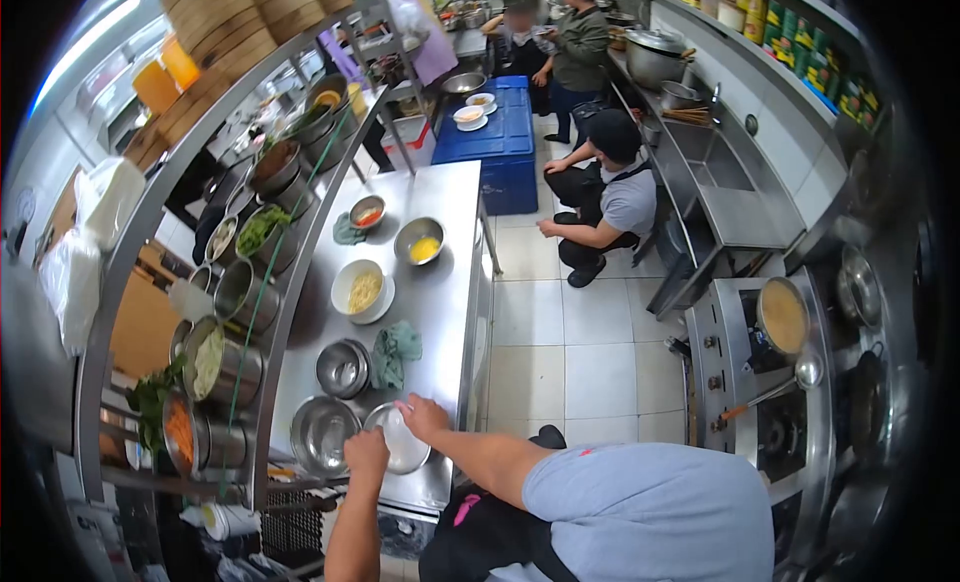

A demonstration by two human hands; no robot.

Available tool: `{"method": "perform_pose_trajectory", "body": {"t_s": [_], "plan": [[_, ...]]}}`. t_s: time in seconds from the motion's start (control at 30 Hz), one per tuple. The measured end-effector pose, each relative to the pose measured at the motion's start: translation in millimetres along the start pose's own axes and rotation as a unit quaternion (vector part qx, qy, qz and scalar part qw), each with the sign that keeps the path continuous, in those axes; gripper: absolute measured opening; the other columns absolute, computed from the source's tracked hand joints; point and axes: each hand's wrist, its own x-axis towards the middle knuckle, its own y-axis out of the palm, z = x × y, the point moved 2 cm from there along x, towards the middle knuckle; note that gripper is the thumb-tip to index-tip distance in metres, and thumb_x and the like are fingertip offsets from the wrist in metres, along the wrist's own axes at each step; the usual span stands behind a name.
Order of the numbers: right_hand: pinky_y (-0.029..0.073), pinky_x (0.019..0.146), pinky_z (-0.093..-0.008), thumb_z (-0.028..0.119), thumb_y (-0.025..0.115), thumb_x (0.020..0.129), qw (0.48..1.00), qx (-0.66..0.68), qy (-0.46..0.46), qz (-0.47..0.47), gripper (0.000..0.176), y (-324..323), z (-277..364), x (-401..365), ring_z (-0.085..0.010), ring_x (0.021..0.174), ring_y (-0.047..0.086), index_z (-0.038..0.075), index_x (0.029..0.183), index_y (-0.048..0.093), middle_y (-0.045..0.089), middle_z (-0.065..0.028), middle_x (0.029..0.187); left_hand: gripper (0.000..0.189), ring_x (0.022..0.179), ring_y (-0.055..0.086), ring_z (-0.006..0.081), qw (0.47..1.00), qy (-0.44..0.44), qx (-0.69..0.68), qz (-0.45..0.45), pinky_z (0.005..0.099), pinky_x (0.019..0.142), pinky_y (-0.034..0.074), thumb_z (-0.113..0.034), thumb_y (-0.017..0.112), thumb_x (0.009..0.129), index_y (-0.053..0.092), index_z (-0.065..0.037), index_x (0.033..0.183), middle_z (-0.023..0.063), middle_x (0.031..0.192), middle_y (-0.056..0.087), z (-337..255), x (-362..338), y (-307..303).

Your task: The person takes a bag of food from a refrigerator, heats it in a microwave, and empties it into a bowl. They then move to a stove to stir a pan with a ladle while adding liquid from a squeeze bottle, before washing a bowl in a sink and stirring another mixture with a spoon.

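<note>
My left hand is closed at the right rim of an empty-looking metal bowl; what it holds, if anything, cannot be made out. Over the upper right of a round white dish is my right hand, its fingers bent together, their contents too small to tell. Stacked small metal bowls and a green cloth lie just beyond. Farther up the steel table are a white bowl of noodles, a metal bowl with yellow contents and a small bowl with red contents.
Left, a rack holds several metal containers of vegetables. A person crouches in the aisle; two others are beyond, near a blue chest. Right stands a stove with a filled pot and ladle.
</note>
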Motion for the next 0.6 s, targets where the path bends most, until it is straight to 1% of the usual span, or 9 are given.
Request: {"method": "perform_pose_trajectory", "body": {"t_s": [0.07,0.13,0.17,0.27,0.3,0.33,0.4,0.43,0.6], "plan": [[0.052,0.077,-0.0566,0.051,0.057,0.096,1.0,0.007,-0.005,-0.01,0.042,-3,5,-1,-0.0459,0.088,0.067,0.009,0.097,0.064,0.07,-0.0231,0.093,0.02,0.08,0.074,0.0365,1.0,0.014,0.01,0.015,0.0483,0.072,0.058,-0.018,0.059,0.085,0.074,-0.011,0.095,0.0178,0.087,0.074,1,8,-1],[0.052,0.075,-0.057,0.052,0.057,0.096,1.0,-0.004,-0.001,0.014,0.044,-6,6,-2,-0.0465,0.086,0.067,0.009,0.095,0.063,0.07,-0.0229,0.089,0.022,0.086,0.073,0.0362,0.997,0.035,-0.03,0.062,0.0486,0.076,0.058,-0.018,0.058,0.082,0.074,-0.011,0.096,0.0179,0.088,0.074,3,7,-17],[0.052,0.074,-0.0574,0.052,0.057,0.096,1.0,-0.005,-0.002,0.007,0.044,-5,5,-2,-0.0469,0.084,0.067,0.008,0.093,0.063,0.07,-0.0229,0.086,0.027,0.092,0.072,0.0367,0.994,0.014,-0.053,0.098,0.0485,0.082,0.057,-0.019,0.057,0.08,0.074,-0.012,0.1,0.0186,0.094,0.074,5,8,-24],[0.052,0.073,-0.0577,0.053,0.058,0.096,1.0,-0.007,-0.015,-0.007,0.044,-3,4,-2,-0.0471,0.084,0.067,0.009,0.092,0.063,0.07,-0.0235,0.086,0.031,0.092,0.072,0.0373,0.991,0.022,-0.066,0.113,0.0483,0.084,0.057,-0.02,0.057,0.08,0.075,-0.014,0.104,0.0192,0.099,0.074,19,18,-8],[0.052,0.073,-0.0577,0.053,0.058,0.096,1.0,-0.004,-0.015,-0.013,0.044,-3,4,-1,-0.0471,0.084,0.067,0.009,0.092,0.063,0.07,-0.0235,0.086,0.035,0.094,0.072,0.037,0.989,0.018,-0.068,0.128,0.0479,0.086,0.057,-0.021,0.056,0.079,0.076,-0.018,0.108,0.0181,0.102,0.074,20,20,-7],[0.052,0.073,-0.0576,0.053,0.058,0.096,1.0,-0.006,-0.014,-0.01,0.045,-2,4,-1,-0.0472,0.084,0.067,0.009,0.092,0.064,0.07,-0.0236,0.087,0.035,0.094,0.072,0.037,0.99,0.021,-0.066,0.124,0.0479,0.086,0.057,-0.021,0.056,0.079,0.076,-0.018,0.108,0.0181,0.102,0.074,20,21,-7],[0.052,0.073,-0.0575,0.053,0.058,0.096,1.0,-0.006,-0.015,-0.009,0.045,-2,4,-3,-0.0473,0.084,0.067,0.009,0.093,0.064,0.07,-0.0238,0.087,0.036,0.094,0.071,0.0367,0.988,0.027,-0.105,0.111,0.048,0.086,0.056,-0.021,0.056,0.079,0.077,-0.022,0.109,0.0169,0.102,0.074,20,18,-10],[0.053,0.073,-0.0572,0.053,0.057,0.095,1.0,-0.005,-0.017,-0.013,0.044,-2,4,-4,-0.0467,0.084,0.067,0.009,0.093,0.064,0.07,-0.0235,0.087,0.039,0.095,0.071,0.0379,0.986,0.034,-0.117,0.11,0.0478,0.087,0.056,-0.023,0.055,0.08,0.076,-0.026,0.113,0.0169,0.103,0.073,25,21,4],[0.053,0.072,-0.0562,0.053,0.057,0.095,1.0,-0.002,-0.011,-0.01,0.043,-2,4,-4,-0.0447,0.085,0.068,0.01,0.094,0.064,0.071,-0.0219,0.087,0.035,0.091,0.07,0.0412,0.975,0.046,-0.205,0.065,0.049,0.086,0.056,-0.023,0.054,0.083,0.078,-0.022,0.11,0.0199,0.099,0.072,30,15,40]]}}
